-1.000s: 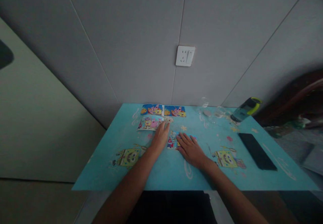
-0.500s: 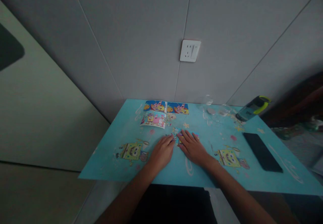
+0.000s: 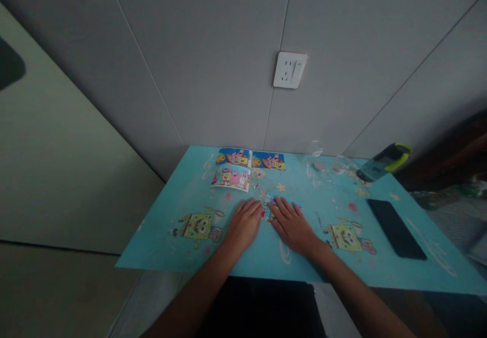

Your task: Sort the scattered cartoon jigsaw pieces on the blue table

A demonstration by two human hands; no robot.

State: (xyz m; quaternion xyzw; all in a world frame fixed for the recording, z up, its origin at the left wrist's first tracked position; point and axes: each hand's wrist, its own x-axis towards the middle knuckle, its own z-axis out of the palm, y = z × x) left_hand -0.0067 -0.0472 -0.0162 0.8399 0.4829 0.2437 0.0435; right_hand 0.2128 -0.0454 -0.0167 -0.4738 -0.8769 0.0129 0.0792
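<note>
A small colourful cartoon picture (image 3: 268,214) lies flat on the table, partly covered by my hands. My right hand (image 3: 291,224) rests palm down on it with the fingers spread. At its left edge is my left hand (image 3: 244,222), also palm down, the fingers stretched out and close together. Nothing shows gripped in either hand. Just beyond them is a curled cartoon sheet (image 3: 232,177), with two blue cartoon cards (image 3: 269,161) side by side behind it. What lies under the palms is hidden.
The table has a turquoise cartoon cover (image 3: 251,259). On the right are a black flat phone-like slab (image 3: 395,229) and a dark bottle with a yellow-green handle (image 3: 384,163). Clear plastic pieces (image 3: 317,163) lie near the wall, below a white socket (image 3: 289,70).
The fingers of my left hand, bent at the picture's left edge before, now lie flatter and straighter there. My right hand stays on the picture. The view has shifted slightly.
</note>
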